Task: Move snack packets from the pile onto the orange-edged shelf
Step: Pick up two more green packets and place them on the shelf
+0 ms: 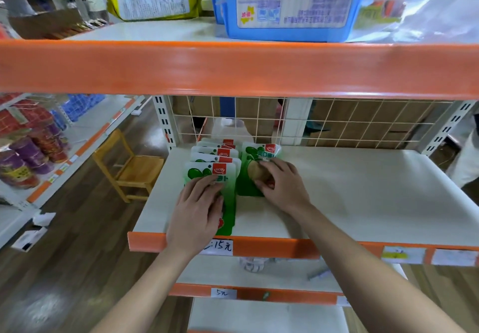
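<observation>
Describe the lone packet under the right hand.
The packet is glossy green-and-white plastic with a red logo at its top corner and a tan round patch mid-face. It lies on the white shelf, right of the overlapped row of packets, top toward the wire grid. The right hand grips it with curled fingers.

Bare left hand and bare right hand, slim-fingered; bare forearms running off toward 7 and 5 o'clock, uncovered right to the view's lower edge.

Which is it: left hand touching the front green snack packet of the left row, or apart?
Touching. Head view: the left hand lies flat, fingers straight, on the front green snack packet, covering its lower face.
</observation>
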The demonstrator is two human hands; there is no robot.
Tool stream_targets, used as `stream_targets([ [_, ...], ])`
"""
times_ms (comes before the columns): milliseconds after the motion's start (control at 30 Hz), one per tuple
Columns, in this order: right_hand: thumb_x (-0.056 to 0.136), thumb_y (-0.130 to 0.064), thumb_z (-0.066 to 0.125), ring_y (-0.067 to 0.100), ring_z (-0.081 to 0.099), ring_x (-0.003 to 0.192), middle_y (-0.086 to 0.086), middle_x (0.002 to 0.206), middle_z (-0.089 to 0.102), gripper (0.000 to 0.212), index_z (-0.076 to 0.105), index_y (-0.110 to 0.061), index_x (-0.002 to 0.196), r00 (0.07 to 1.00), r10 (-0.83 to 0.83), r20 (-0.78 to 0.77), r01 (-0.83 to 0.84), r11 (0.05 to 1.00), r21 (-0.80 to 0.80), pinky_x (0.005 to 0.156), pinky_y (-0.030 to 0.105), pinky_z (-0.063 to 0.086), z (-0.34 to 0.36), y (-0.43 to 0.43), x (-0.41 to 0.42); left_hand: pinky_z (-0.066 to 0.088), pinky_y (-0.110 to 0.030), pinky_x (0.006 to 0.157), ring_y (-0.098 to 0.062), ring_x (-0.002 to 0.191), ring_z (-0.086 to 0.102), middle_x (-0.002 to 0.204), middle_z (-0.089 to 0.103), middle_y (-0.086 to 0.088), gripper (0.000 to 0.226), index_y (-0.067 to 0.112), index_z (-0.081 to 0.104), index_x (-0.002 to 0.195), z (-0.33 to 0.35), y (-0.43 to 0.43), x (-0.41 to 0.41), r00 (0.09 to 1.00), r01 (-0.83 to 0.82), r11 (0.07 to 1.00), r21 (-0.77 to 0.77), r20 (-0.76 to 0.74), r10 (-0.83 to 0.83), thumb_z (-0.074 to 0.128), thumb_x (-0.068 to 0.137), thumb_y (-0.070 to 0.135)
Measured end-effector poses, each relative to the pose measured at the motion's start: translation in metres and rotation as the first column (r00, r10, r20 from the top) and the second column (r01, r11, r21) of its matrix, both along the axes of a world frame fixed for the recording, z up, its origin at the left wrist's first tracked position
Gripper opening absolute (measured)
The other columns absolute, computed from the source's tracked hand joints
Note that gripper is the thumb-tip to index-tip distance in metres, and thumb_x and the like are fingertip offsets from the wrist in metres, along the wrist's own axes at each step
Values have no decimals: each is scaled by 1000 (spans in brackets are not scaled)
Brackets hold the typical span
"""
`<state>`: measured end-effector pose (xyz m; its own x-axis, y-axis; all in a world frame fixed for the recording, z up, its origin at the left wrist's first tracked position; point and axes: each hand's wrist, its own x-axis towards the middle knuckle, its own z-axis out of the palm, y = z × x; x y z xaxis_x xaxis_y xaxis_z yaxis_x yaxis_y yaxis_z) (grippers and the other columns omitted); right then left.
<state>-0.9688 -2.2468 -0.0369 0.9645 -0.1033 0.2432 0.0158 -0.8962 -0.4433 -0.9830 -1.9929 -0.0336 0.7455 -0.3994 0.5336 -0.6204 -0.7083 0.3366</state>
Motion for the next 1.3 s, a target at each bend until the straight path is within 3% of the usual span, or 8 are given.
stream_targets([
  [100,89,-53,60,28,33,140,0,149,44,62,45,-29,145,1000,16,11,-15,999,-46,117,49,31,-2,0,3,42,-43,109,-24,128,50,134,60,0,36,13,68,121,0,0,0,1000,-5,1000,-1,-4,5,45,100,31],
  [267,93,-54,55,25,25,147,-2,157,35,64,36,-33,150,1000,10,-20,-12,997,-74,121,50,20,-1,3,5,42,-42,109,-23,129,50,135,58,0,36,13,67,121,-4,0,1,1000,0,1000,-12,5,0,44,101,32],
  [567,90,-59,56,25,33,142,-1,151,43,63,43,-32,146,999,-22,39,23,999,-25,118,51,29,2,2,2,40,-39,111,-23,130,47,137,54,1,36,16,65,121,-3,2,0,1000,12,1000,8,-27,-12,43,101,34],
  [700,92,-52,60,25,40,138,2,146,50,57,48,-27,142,994,-41,105,39,999,27,115,50,35,7,4,-4,40,-39,110,-24,130,48,137,54,1,35,16,65,120,0,3,0,999,41,999,17,-22,-41,42,100,34],
  [867,96,-45,57,24,39,137,2,146,48,54,46,-25,145,996,-60,64,59,998,22,115,45,36,18,9,-19,39,-37,110,-21,129,47,137,54,3,32,18,64,118,1,2,-1,998,53,999,-7,-36,-53,43,100,34],
  [967,99,-45,52,23,34,140,1,151,44,54,42,-25,148,998,-49,32,49,999,8,116,45,33,23,15,-34,43,-44,106,-23,126,50,135,57,1,31,17,66,117,0,0,0,998,55,998,-29,-33,-56,46,99,31],
  [1300,102,-47,42,24,23,149,2,160,34,56,38,-21,152,972,230,42,-223,967,-125,122,44,23,48,57,-75,34,-44,112,-30,134,44,148,51,-4,41,20,56,137,18,31,-41,970,-232,966,115,-46,239,50,101,40],
])
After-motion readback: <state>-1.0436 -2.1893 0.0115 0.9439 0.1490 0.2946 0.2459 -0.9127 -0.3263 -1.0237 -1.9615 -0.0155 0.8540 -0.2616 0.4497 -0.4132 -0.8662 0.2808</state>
